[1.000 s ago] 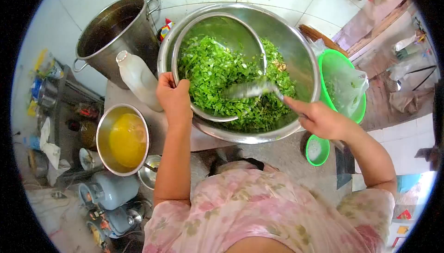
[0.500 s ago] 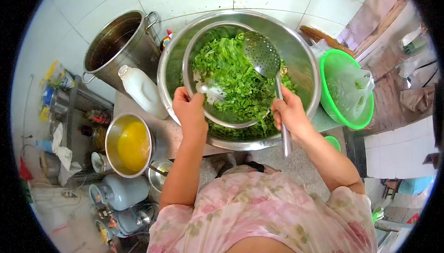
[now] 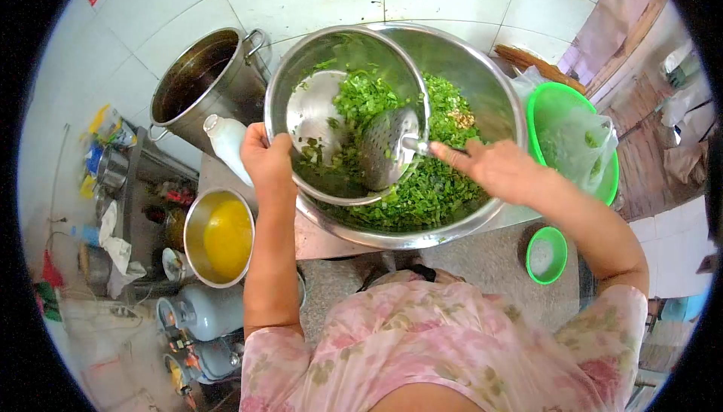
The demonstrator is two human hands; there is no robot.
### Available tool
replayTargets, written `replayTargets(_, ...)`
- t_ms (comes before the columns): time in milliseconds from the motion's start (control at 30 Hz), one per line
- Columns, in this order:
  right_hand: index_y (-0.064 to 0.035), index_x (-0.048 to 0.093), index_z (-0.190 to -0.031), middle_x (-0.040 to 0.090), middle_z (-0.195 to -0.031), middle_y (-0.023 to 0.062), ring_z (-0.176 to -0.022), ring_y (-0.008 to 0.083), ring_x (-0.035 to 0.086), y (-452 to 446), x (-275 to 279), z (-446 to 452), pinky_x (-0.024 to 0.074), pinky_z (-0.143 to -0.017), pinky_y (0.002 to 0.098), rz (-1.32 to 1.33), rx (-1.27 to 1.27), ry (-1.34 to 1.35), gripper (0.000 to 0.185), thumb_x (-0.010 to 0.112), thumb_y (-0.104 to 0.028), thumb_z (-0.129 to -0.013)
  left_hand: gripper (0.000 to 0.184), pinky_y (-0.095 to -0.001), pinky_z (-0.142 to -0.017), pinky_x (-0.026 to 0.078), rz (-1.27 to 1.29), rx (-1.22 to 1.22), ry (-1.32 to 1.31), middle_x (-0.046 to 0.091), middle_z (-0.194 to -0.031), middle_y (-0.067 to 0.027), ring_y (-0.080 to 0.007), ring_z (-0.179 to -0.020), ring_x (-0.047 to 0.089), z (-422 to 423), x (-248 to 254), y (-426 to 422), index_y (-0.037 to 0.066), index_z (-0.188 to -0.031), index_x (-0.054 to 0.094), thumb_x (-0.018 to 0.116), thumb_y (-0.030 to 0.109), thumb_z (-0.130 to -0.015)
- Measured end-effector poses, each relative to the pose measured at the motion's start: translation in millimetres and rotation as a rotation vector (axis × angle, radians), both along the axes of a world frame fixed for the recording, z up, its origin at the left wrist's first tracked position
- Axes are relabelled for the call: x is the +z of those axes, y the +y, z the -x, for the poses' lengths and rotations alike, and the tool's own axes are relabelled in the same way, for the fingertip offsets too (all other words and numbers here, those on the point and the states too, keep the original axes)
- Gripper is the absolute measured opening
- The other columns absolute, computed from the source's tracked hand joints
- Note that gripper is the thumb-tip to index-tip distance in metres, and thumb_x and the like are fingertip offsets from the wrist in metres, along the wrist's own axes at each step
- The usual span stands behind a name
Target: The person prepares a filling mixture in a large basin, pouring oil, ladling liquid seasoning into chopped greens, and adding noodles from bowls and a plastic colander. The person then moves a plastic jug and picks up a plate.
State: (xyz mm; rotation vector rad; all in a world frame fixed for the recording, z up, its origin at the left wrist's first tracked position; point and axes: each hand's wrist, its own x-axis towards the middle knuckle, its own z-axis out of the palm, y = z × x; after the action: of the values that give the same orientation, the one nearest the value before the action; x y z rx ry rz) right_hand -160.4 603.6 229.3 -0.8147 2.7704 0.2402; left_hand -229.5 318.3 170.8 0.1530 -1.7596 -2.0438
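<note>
My left hand (image 3: 269, 162) grips the rim of a smaller steel bowl (image 3: 309, 107), tilted over a large steel basin (image 3: 493, 99). Some chopped greens (image 3: 367, 97) are inside the bowl, with part of its bottom bare. My right hand (image 3: 501, 169) is closed round the handle of a perforated skimmer (image 3: 390, 144), whose head lies inside the bowl against the greens. More chopped greens (image 3: 440, 190) fill the basin, and a small pale heap of chopped bits (image 3: 461, 118) sits on them at the right.
At the left stand a tall steel pot (image 3: 197, 84), a white jug (image 3: 226, 141) and a steel pot of yellow liquid (image 3: 226, 239). A green basket (image 3: 553, 111) holding a plastic bag is at the right. Below it is a small green bowl (image 3: 547, 254).
The smaller bowl has moved left and tilted, and holds fewer greens; more lie in the basin. The skimmer's head has swung down and left within the bowl.
</note>
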Motion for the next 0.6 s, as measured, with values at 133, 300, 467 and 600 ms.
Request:
replayTargets(133,-0.0153,0.022,-0.136,0.052,-0.081,0.0176,-0.059,0.0332,0.057,2.8,-9.4,20.8,0.0478,-0.052,0.0389,0.173,-0.056,0.305,0.068,0.043,0.003,-0.073,0.014,-0.0185,-0.045,0.026,0.203,-0.008,0.091,0.038,-0.060,0.0055,-0.0029,-0.051,0.032,-1.6,3.6,16.8,0.006,-0.066,0.043,0.051,-0.005,-0.066)
replayTargets(300,-0.0032,0.020,-0.134,0.053,-0.071,0.0205,-0.059,0.0293,0.057,-2.8,-58.8,34.9,0.0510,-0.055,0.0363,0.557,-0.388,0.114,0.065,0.043,0.007,-0.074,0.014,-0.0184,-0.046,0.026,0.241,0.083,0.136,0.036,-0.059,0.0059,-0.0023,-0.052,0.030,-1.8,24.6,43.4,0.006,-0.065,0.042,0.051,-0.005,-0.065)
replayTargets(467,0.0004,0.013,-0.135,0.055,-0.069,0.0237,-0.059,0.0289,0.057,-33.0,-82.5,5.0,0.0511,-0.062,0.0370,0.835,-0.379,-0.096,0.069,0.042,0.009,-0.073,0.014,-0.0187,-0.045,0.026,0.226,0.130,0.191,0.035,-0.060,0.0057,-0.0026,-0.052,0.030,19.0,31.6,53.1,0.006,-0.063,0.041,0.051,-0.004,-0.065)
replayTargets(600,0.0004,0.014,-0.135,0.054,-0.071,0.0239,-0.061,0.0314,0.057,-24.7,-74.3,7.5,0.0501,-0.063,0.0380,0.648,-0.231,-0.178,0.073,0.045,0.009,-0.069,0.015,-0.0185,-0.046,0.026,0.296,0.133,0.275,0.035,-0.061,0.0052,-0.0032,-0.053,0.029,29.9,36.4,56.9,0.006,-0.063,0.040,0.050,-0.004,-0.064)
